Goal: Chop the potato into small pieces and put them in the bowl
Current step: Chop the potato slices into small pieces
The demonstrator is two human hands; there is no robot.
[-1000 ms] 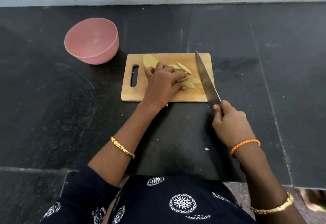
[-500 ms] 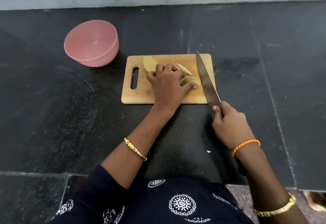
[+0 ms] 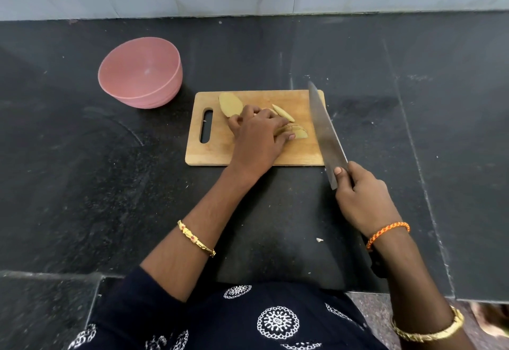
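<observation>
A wooden cutting board [image 3: 300, 151] lies on the black counter. On it my left hand [image 3: 259, 134] grips a stack of potato slices [image 3: 296, 131], fingers curled over them. One loose slice [image 3: 283, 112] lies just behind the hand, and a larger potato half [image 3: 230, 104] sits at the board's back left. My right hand [image 3: 360, 198] holds a big knife [image 3: 325, 129] by the handle, forefinger on the blade; the blade lies along the board's right edge, to the right of the slices. The pink bowl [image 3: 140, 74] stands empty at the back left.
The black stone counter [image 3: 413, 101] stretches to a pale tiled wall at the back. A small potato scrap [image 3: 319, 239] lies on the counter near its front edge. My dark patterned clothing fills the bottom of the view.
My left hand has gathered the spread slices into a tighter stack and shifted slightly right. The knife has stayed at the board's right edge in my right hand.
</observation>
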